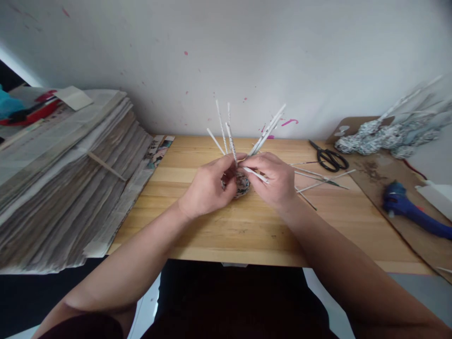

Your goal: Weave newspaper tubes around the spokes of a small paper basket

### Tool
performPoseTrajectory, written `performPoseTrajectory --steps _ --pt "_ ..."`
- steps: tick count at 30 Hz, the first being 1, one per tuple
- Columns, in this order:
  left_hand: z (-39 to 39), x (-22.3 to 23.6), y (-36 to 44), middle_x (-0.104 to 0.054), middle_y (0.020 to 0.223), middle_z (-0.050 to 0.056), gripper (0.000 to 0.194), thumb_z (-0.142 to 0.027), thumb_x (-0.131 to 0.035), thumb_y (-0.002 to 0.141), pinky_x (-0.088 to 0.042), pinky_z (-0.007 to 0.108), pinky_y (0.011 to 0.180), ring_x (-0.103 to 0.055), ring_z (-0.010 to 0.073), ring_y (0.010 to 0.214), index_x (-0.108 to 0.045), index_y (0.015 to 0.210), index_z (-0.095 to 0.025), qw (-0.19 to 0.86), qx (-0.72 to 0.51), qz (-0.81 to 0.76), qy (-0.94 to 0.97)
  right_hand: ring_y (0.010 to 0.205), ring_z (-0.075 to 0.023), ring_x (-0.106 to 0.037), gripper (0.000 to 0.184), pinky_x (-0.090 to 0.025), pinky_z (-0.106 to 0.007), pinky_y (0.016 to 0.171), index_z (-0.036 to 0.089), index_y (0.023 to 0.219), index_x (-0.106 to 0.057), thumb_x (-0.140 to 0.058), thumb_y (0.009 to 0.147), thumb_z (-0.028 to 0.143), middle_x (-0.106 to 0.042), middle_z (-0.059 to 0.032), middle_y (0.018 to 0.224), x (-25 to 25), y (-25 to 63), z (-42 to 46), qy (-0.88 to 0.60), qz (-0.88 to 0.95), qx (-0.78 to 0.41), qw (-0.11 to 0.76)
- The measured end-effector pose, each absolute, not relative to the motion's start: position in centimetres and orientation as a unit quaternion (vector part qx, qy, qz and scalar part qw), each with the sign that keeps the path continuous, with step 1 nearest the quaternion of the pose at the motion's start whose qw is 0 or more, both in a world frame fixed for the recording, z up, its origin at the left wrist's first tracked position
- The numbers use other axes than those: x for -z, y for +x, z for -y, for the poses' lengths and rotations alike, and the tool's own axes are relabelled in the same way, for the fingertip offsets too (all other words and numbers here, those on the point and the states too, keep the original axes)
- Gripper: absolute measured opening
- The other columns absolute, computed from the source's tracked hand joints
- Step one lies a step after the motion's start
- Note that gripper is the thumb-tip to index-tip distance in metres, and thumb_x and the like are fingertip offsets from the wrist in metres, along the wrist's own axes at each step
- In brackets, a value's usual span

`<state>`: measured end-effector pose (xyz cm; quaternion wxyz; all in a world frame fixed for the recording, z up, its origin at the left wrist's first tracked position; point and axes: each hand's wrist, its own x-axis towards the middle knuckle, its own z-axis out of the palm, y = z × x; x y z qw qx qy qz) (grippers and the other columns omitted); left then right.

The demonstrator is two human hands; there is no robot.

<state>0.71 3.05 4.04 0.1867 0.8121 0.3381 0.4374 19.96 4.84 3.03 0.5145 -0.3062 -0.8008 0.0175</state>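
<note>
A small round woven piece of rolled newspaper (242, 185) sits between my hands, low over the wooden table. Several thin white paper sticks (265, 134) stand up out of it and fan toward the wall. My left hand (211, 184) is curled around the piece's left side, thumb and fingers closed on it. With bent fingers, my right hand (273, 178) pinches at the upper right of the weave, where a short paper stick (256, 175) pokes out across the fingers. Both hands cover much of the woven part.
Loose paper sticks (318, 181) lie crossed to the right, near black scissors (332, 158). A blue glue gun (416, 209) rests on cardboard (374, 179) at the far right, with woven paper pieces (374, 136) behind it. A tall stack of newspapers (77, 174) fills the left side.
</note>
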Motion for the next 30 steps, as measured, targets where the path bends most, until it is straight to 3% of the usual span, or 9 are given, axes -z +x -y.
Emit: performPoseTrajectory --steps 7,11,14,17,23,27,30 --pt "-3.7 -3.9 0.7 -0.075 0.085 0.002 0.008 -0.016 -0.065 0.091 -0.052 0.023 0.071 -0.068 0.0119 0.074 -0.071 0.097 -0.017 0.190 -0.454 -0.399 0.774 0.086 -0.0186 -0.073 0.011 -0.057 -0.033 0.080 0.024 0.097 -0.073 -0.071 0.094 0.013 -0.080 -0.0039 0.092 -3.6 19.4 -4.1 -0.296 0.798 0.013 0.525" --pt "-4.3 -3.8 0.4 -0.075 0.079 0.002 0.007 -0.017 -0.067 0.090 -0.050 0.024 0.069 -0.067 0.0132 0.073 -0.071 0.084 -0.017 0.216 -0.465 -0.404 0.758 0.073 -0.0160 -0.066 0.008 -0.051 -0.031 0.070 0.023 0.089 -0.069 -0.070 0.096 0.021 -0.076 -0.0018 0.080 -4.5 19.1 -2.9 -0.285 0.799 0.035 0.528" --pt "-4.9 -3.5 0.1 -0.074 0.079 0.002 0.005 -0.019 -0.069 0.088 -0.050 0.025 0.068 -0.067 0.0138 0.072 -0.071 0.083 -0.017 0.255 -0.481 -0.414 0.730 0.054 -0.0114 -0.050 0.031 -0.037 -0.028 0.055 0.022 0.067 -0.059 -0.067 0.096 0.025 -0.060 0.0029 0.058 -4.3 19.0 -2.6 -0.324 0.845 -0.045 0.423" --pt "-5.6 -3.2 -0.3 -0.074 0.079 0.002 0.005 -0.020 -0.070 0.086 -0.050 0.025 0.068 -0.066 0.0139 0.071 -0.071 0.082 -0.017 0.281 -0.492 -0.409 0.715 0.048 -0.0095 -0.043 0.031 -0.028 -0.028 0.051 0.021 0.063 -0.056 -0.067 0.092 0.024 -0.055 0.0049 0.054 -3.4 19.2 -3.3 -0.397 0.849 -0.124 0.325" --pt "-6.5 -3.3 -1.0 -0.070 0.076 0.002 0.010 -0.022 -0.069 0.088 -0.049 0.026 0.068 -0.063 0.0143 0.071 -0.068 0.080 -0.017 0.294 -0.496 -0.373 0.727 0.058 -0.0121 -0.056 0.002 -0.040 -0.027 0.056 0.020 0.086 -0.069 -0.068 0.086 0.021 -0.071 -0.0001 0.075 -2.1 19.8 -5.5 -0.443 0.748 -0.231 0.437" --pt "-6.6 -3.5 -1.2 -0.068 0.075 0.002 0.010 -0.022 -0.068 0.088 -0.049 0.025 0.066 -0.061 0.0136 0.070 -0.066 0.080 -0.017 0.320 -0.491 -0.345 0.733 0.066 -0.0141 -0.062 0.014 -0.044 -0.027 0.056 0.020 0.099 -0.073 -0.069 0.088 0.028 -0.075 -0.0042 0.090 -2.5 20.0 -5.7 -0.426 0.714 -0.265 0.489" --pt "-6.6 -3.5 -1.2 -0.066 0.075 0.002 0.012 -0.024 -0.069 0.090 -0.049 0.026 0.066 -0.061 0.0137 0.070 -0.065 0.081 -0.017 0.342 -0.470 -0.330 0.744 0.065 -0.0131 -0.060 0.011 -0.046 -0.028 0.058 0.020 0.095 -0.073 -0.070 0.089 0.029 -0.075 -0.0032 0.089 -2.8 19.9 -5.6 -0.393 0.725 -0.276 0.493"
